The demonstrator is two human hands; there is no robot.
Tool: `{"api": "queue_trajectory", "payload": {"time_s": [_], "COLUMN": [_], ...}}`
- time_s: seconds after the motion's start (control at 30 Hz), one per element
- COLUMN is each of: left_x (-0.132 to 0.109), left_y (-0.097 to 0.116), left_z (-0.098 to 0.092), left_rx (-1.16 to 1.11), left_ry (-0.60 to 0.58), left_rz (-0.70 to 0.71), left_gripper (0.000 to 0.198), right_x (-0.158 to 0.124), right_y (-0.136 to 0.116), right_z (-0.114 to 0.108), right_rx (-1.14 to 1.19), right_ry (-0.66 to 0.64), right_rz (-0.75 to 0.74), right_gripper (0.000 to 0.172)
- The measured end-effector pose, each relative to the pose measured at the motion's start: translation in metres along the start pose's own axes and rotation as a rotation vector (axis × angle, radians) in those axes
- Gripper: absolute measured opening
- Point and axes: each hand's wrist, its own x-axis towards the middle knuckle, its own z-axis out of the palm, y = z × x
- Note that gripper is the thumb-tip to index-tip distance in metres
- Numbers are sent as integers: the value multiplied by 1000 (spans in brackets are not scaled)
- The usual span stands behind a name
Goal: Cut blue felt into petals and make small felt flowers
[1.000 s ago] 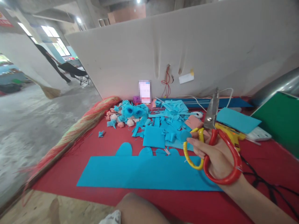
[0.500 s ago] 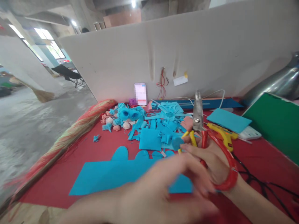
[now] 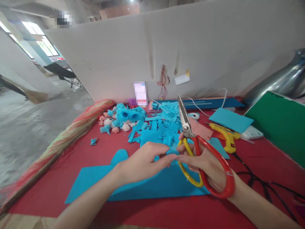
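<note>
Scissors (image 3: 186, 128) with one red and one yellow handle hang on the right hand (image 3: 208, 162), their blades pointing up and slightly left. The right grip is wrapped around the handles, and its thumb and fingertips meet the right edge of a small blue paper piece (image 3: 172, 152); I cannot tell whether they also pinch it. The left hand (image 3: 143, 163) reaches across, its grip pinching that same piece between thumb and fingers.

Both hands are above a long blue strip (image 3: 164, 187) lying flat on the red surface (image 3: 76, 159). A rounded blue piece (image 3: 120, 156) shows past the strip's far edge. Beyond the hands, blue scraps (image 3: 166, 122) lie in a loose heap, with blue, pink and white paper flowers (image 3: 125, 115) to their left. Right of the scissors lies a yellow glue gun (image 3: 230, 138), near a light blue sheet (image 3: 231, 120). A green board (image 3: 281, 124) leans farther right. A bundle of red and pale cord (image 3: 78, 124) runs along the left edge.
</note>
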Motion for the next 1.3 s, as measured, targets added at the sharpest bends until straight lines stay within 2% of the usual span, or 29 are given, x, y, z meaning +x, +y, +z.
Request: {"api": "queue_trajectory", "payload": {"time_s": [0.27,0.5,0.7,0.83,0.9,0.97,1.1,1.2,1.3], "left_x": [-4,-2,0,1,1,1,2,3,5], "left_y": [-6,-5,-5,-8,-11,-13,-14,-12,-12], "left_z": [-2,-5,-6,-7,-7,-7,-3,2,2], "left_rx": [78,-163,-254,-331,-422,-548,-883,-1243,-1415], "left_ry": [31,-85,-143,-197,-231,-212,-6,54,70], "left_rz": [73,30,9,-21,-55,-106,-166,-88,-6], "left_gripper": [31,28,27,25,24,25,32,33,30], "right_x": [-2,-5,-8,-8,-8,-7,-5,-6,-9], "right_y": [-5,-7,-4,-5,-5,-6,-7,-6,-5], "right_z": [1,2,1,1,1,2,4,4,2], "right_rx": [7,-53,-169,-180,-153,-108,12,158,230], "right_ry": [-25,-18,-25,-34,-38,-19,42,-61,-191], "right_rz": [14,4,-104,-111,-79,-46,-113,-84,-42], "right_gripper": [50,46,42,40,44,44,29,21,28]}}
